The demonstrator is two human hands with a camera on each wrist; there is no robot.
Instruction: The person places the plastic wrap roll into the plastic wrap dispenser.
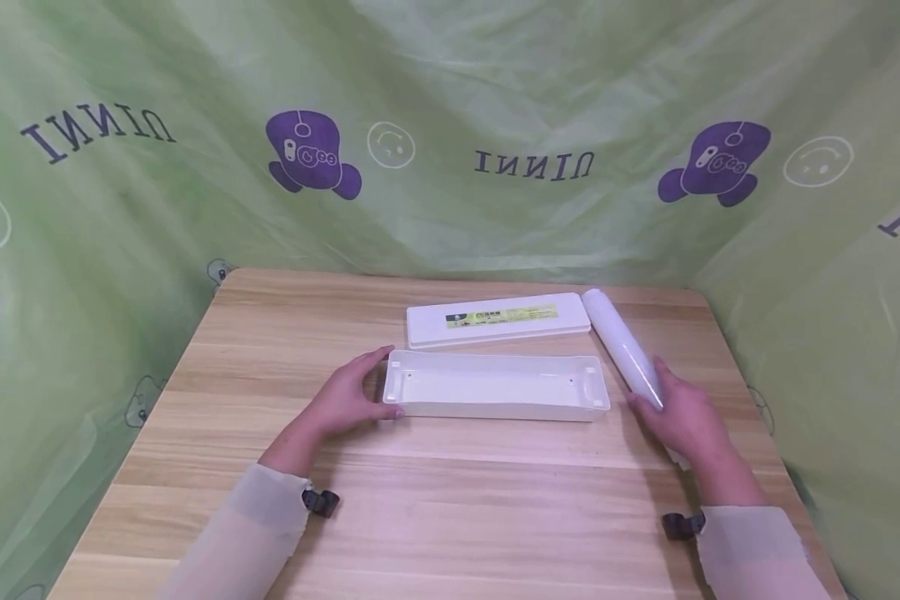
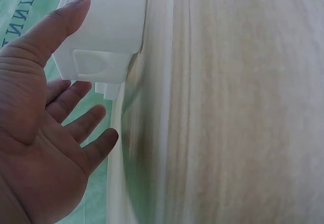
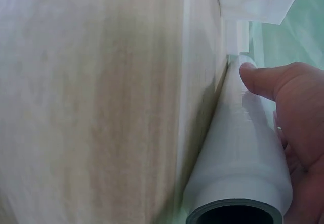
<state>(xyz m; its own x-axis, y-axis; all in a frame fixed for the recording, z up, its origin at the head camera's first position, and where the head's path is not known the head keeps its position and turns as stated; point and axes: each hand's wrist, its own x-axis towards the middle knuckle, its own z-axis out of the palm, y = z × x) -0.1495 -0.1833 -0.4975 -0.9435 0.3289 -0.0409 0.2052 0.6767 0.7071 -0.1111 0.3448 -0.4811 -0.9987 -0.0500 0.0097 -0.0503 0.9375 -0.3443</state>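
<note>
A long white lidless plastic box (image 1: 495, 387) lies on the table, hollow side up. At its left end my left hand (image 1: 348, 396) is spread, thumb along the front wall and fingers toward the back corner. Loose, separated fingers of the left hand (image 2: 50, 113) show in the left wrist view; whether they press the box is unclear. A roll of clear plastic film (image 1: 622, 346) slants on the right. My right hand (image 1: 682, 412) grips its near end, the thumb lying over the film in the right wrist view. The hollow core opening (image 3: 235, 215) faces that camera.
Behind the box lies a white lid (image 1: 498, 310) with a yellow-green label, its right end close to the roll's far end. The wooden table (image 1: 480, 500) has green printed sheeting (image 1: 450, 217) behind it and at both sides.
</note>
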